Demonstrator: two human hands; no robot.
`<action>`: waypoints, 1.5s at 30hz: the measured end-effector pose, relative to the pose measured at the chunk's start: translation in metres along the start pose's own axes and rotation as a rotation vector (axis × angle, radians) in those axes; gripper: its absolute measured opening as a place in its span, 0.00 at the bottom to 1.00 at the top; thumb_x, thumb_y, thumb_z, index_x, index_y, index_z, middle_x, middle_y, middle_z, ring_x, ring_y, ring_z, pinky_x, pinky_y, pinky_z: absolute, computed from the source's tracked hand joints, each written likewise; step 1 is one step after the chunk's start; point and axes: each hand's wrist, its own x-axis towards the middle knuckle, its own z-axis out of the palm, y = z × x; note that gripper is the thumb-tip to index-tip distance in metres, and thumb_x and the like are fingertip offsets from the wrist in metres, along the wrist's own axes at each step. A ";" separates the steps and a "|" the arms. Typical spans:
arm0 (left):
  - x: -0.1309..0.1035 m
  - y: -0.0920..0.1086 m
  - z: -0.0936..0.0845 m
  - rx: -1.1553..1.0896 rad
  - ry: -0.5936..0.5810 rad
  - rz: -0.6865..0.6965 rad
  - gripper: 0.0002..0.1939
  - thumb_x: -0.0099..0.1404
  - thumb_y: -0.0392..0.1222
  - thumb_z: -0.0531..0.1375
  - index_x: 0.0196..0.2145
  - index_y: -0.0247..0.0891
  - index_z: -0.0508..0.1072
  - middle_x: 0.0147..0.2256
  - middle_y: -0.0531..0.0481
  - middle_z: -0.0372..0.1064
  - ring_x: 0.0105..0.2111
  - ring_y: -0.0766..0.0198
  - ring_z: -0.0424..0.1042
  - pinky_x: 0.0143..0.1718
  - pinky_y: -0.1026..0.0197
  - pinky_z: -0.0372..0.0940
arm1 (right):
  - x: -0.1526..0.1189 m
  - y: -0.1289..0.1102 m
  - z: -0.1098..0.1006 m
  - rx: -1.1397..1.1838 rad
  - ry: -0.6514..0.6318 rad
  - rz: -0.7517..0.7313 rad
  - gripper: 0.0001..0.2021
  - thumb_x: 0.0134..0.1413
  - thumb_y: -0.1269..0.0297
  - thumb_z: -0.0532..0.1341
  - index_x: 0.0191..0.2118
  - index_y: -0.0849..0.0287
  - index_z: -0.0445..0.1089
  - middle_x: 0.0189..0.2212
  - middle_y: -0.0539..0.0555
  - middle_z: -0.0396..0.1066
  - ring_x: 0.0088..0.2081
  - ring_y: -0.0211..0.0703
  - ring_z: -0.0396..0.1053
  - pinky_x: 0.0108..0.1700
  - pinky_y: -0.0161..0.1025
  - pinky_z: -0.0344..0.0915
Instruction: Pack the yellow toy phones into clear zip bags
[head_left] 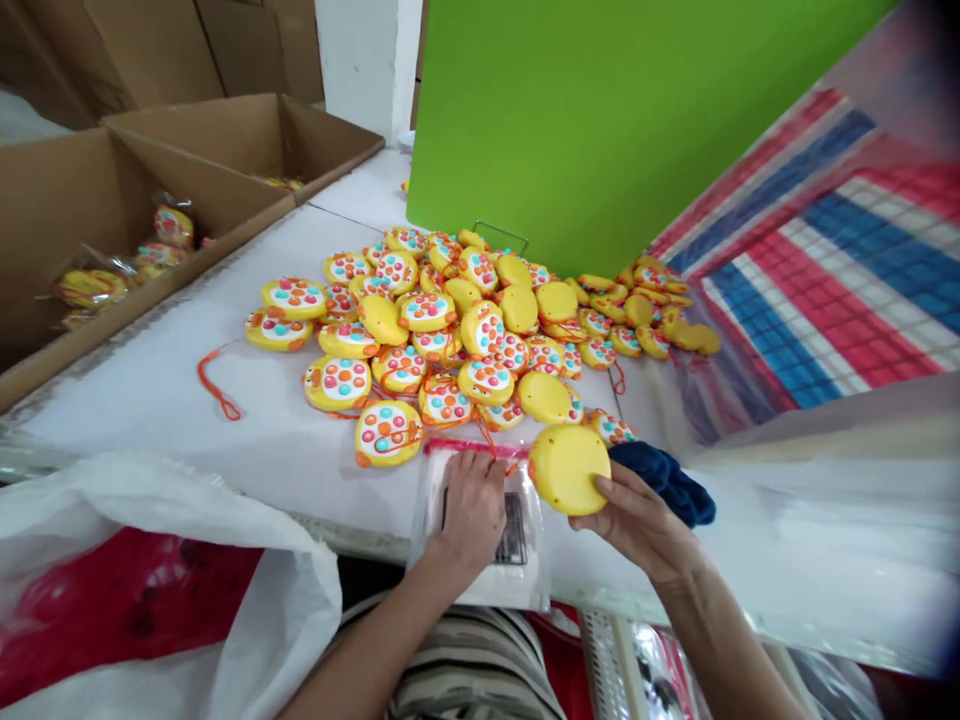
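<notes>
My right hand (637,515) grips a round yellow plastic toy (571,468) between thumb and fingers, its plain back turned up. An orange cord (491,440) runs from near this toy toward the pile. My left hand (474,505) lies on a stack of clear plastic bags (529,560) with a pink top strip, at the table's front edge. Its fingers are bent at the strip; whether they pinch anything is hidden. Just beyond both hands spreads a heap of yellow toys (427,312), many showing white faces with coloured dots. A dark blue cloth (664,480) is beside my right hand.
Cardboard boxes (217,225) with bagged toys stand at the left. A green panel (600,120) rises behind the heap. Striped sheeting (825,290) is at the right. A white sack (292,560) with red contents sits at the front left. One orange cord loop (217,390) lies on the table.
</notes>
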 end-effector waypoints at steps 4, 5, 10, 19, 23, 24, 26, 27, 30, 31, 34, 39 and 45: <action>-0.003 0.005 -0.004 0.098 0.033 0.044 0.10 0.63 0.31 0.52 0.38 0.34 0.71 0.39 0.42 0.69 0.41 0.52 0.65 0.43 0.49 0.63 | 0.019 -0.001 0.019 -0.033 0.057 -0.144 0.19 0.50 0.60 0.66 0.48 0.52 0.67 0.45 0.53 0.69 0.39 0.41 0.71 0.34 0.35 0.74; -0.004 0.007 -0.005 0.126 0.032 0.068 0.09 0.63 0.31 0.52 0.39 0.33 0.71 0.40 0.42 0.69 0.42 0.51 0.65 0.45 0.47 0.62 | 0.024 0.000 0.024 -0.082 0.071 -0.197 0.21 0.51 0.59 0.65 0.51 0.51 0.65 0.46 0.52 0.68 0.39 0.41 0.70 0.34 0.35 0.74; -0.008 0.016 -0.016 0.214 0.020 0.140 0.07 0.64 0.31 0.51 0.36 0.34 0.68 0.34 0.44 0.71 0.41 0.51 0.67 0.47 0.45 0.59 | 0.036 0.006 0.038 -0.719 0.065 -0.363 0.30 0.56 0.53 0.59 0.62 0.52 0.51 0.37 0.53 0.67 0.28 0.40 0.68 0.29 0.39 0.73; -0.011 0.015 -0.024 0.175 0.107 0.212 0.08 0.66 0.32 0.50 0.31 0.37 0.66 0.27 0.48 0.71 0.35 0.55 0.67 0.43 0.51 0.58 | 0.043 -0.003 0.032 -1.058 -0.102 -0.202 0.30 0.61 0.51 0.52 0.64 0.59 0.47 0.31 0.53 0.69 0.18 0.39 0.67 0.22 0.38 0.68; -0.012 0.013 -0.025 0.140 0.165 0.262 0.07 0.66 0.33 0.52 0.30 0.37 0.66 0.26 0.49 0.69 0.33 0.58 0.66 0.41 0.52 0.58 | 0.046 -0.004 0.031 -1.151 -0.138 -0.238 0.29 0.62 0.53 0.52 0.63 0.62 0.51 0.24 0.51 0.69 0.20 0.42 0.69 0.27 0.40 0.69; -0.014 0.010 -0.028 0.114 0.185 0.251 0.07 0.66 0.33 0.52 0.30 0.37 0.67 0.26 0.50 0.69 0.32 0.58 0.66 0.41 0.52 0.58 | 0.046 -0.003 0.030 -1.162 -0.130 -0.264 0.28 0.62 0.53 0.52 0.63 0.63 0.52 0.24 0.51 0.69 0.21 0.43 0.69 0.28 0.40 0.69; -0.018 0.003 -0.038 0.041 0.255 0.209 0.07 0.66 0.35 0.53 0.30 0.38 0.68 0.29 0.49 0.70 0.34 0.58 0.66 0.41 0.53 0.58 | 0.044 -0.003 0.028 -1.163 -0.098 -0.309 0.28 0.62 0.53 0.52 0.63 0.63 0.53 0.26 0.52 0.71 0.22 0.43 0.69 0.30 0.40 0.69; -0.021 -0.001 -0.045 -0.012 0.305 0.173 0.06 0.67 0.36 0.53 0.32 0.38 0.68 0.32 0.48 0.71 0.36 0.58 0.66 0.42 0.53 0.59 | 0.043 -0.003 0.027 -1.153 -0.077 -0.327 0.27 0.62 0.53 0.53 0.62 0.62 0.54 0.28 0.53 0.71 0.22 0.42 0.69 0.30 0.40 0.69; -0.027 -0.014 -0.069 -0.244 0.442 -0.083 0.07 0.67 0.40 0.53 0.37 0.38 0.69 0.37 0.45 0.72 0.40 0.58 0.68 0.45 0.54 0.61 | 0.038 -0.002 0.026 -1.100 -0.029 -0.362 0.27 0.61 0.53 0.54 0.63 0.60 0.54 0.33 0.55 0.72 0.23 0.41 0.69 0.29 0.39 0.69; -0.027 -0.017 -0.075 -0.347 0.444 -0.217 0.08 0.66 0.43 0.53 0.39 0.38 0.69 0.38 0.45 0.72 0.40 0.58 0.69 0.43 0.55 0.63 | 0.037 -0.002 0.026 -1.089 -0.019 -0.369 0.28 0.61 0.53 0.55 0.63 0.60 0.54 0.33 0.54 0.72 0.23 0.41 0.69 0.29 0.39 0.69; -0.021 -0.025 -0.079 -0.695 0.279 -0.495 0.14 0.62 0.50 0.56 0.39 0.38 0.68 0.36 0.46 0.73 0.37 0.57 0.72 0.35 0.59 0.66 | 0.033 -0.001 0.031 -1.118 -0.018 -0.406 0.28 0.61 0.53 0.55 0.63 0.59 0.55 0.32 0.54 0.73 0.23 0.42 0.69 0.28 0.39 0.69; -0.004 -0.025 -0.061 -0.956 0.135 -0.465 0.11 0.61 0.47 0.54 0.29 0.37 0.68 0.27 0.50 0.70 0.27 0.62 0.70 0.28 0.63 0.64 | 0.029 -0.010 0.041 -1.274 -0.139 -0.446 0.22 0.65 0.56 0.49 0.62 0.54 0.57 0.48 0.55 0.71 0.43 0.49 0.72 0.45 0.44 0.68; -0.003 -0.016 -0.054 -1.108 0.115 -0.495 0.10 0.61 0.47 0.54 0.29 0.37 0.67 0.29 0.49 0.73 0.28 0.62 0.72 0.30 0.61 0.66 | 0.037 -0.014 0.051 -1.488 -0.500 -0.391 0.17 0.66 0.56 0.49 0.43 0.50 0.74 0.35 0.51 0.75 0.37 0.46 0.72 0.40 0.40 0.68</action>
